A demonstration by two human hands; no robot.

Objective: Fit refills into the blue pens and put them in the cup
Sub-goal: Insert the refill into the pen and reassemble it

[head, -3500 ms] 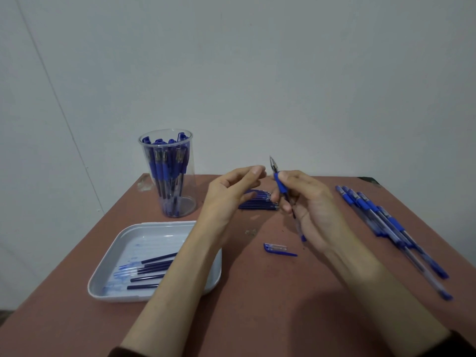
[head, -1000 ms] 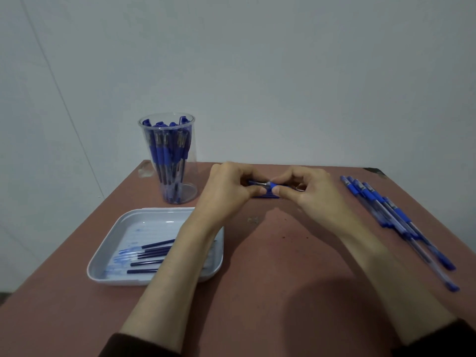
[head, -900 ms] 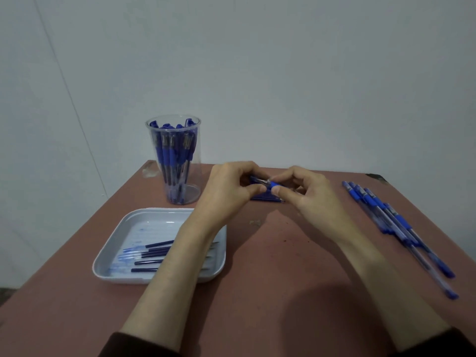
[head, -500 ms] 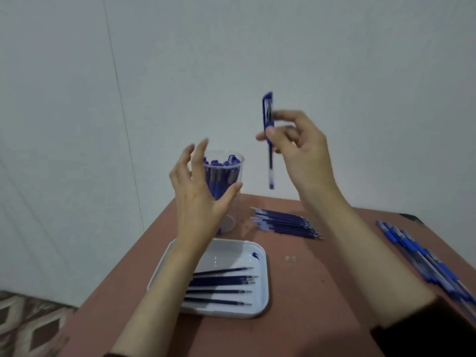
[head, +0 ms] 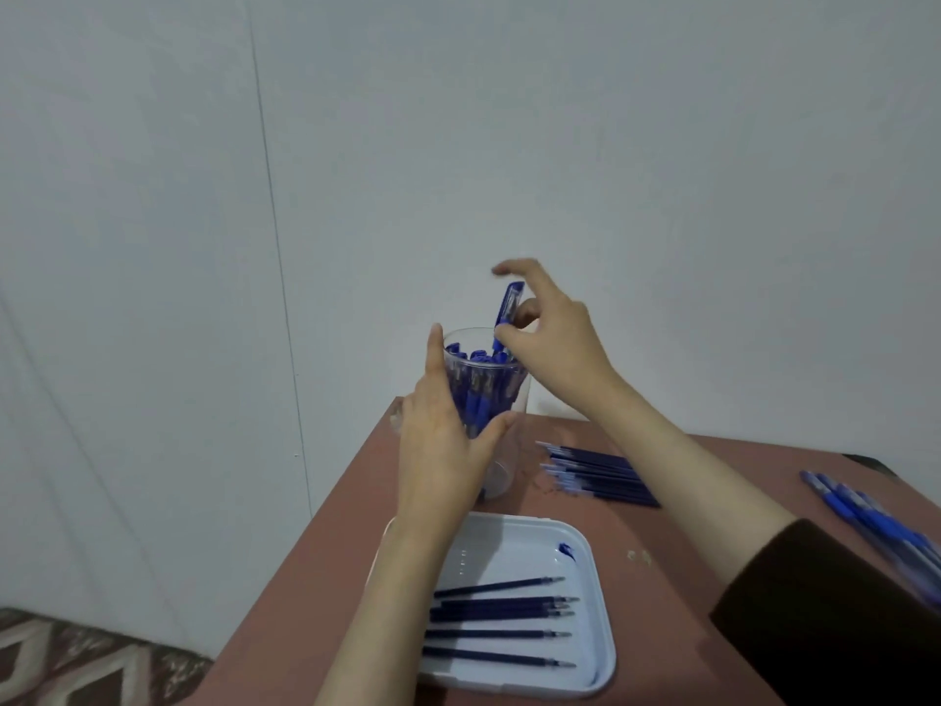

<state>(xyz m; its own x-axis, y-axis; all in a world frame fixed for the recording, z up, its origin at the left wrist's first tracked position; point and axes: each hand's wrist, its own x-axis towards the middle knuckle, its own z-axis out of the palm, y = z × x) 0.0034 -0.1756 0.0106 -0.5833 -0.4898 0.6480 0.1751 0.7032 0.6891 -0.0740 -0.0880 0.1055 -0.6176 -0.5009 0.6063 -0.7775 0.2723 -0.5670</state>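
A clear plastic cup [head: 514,394] packed with blue pens stands at the table's far left corner. My left hand [head: 448,440] grips the cup's near side, thumb on the right and fingers round the left. My right hand [head: 552,338] is above the rim and pinches a capped blue pen [head: 508,310] between thumb and middle finger, index finger raised. The pen points down, its lower end inside the cup among the others.
A white tray [head: 596,603] near me holds several dark refills. A pile of refills [head: 601,476] lies right of the cup. A row of blue pens [head: 876,527] lies at the right side. The table's left edge drops to a patterned floor.
Both hands joined the pen over the table, then my right hand lifted it high and lowered it into the cup. My left hand closed on the cup. The camera turned left.
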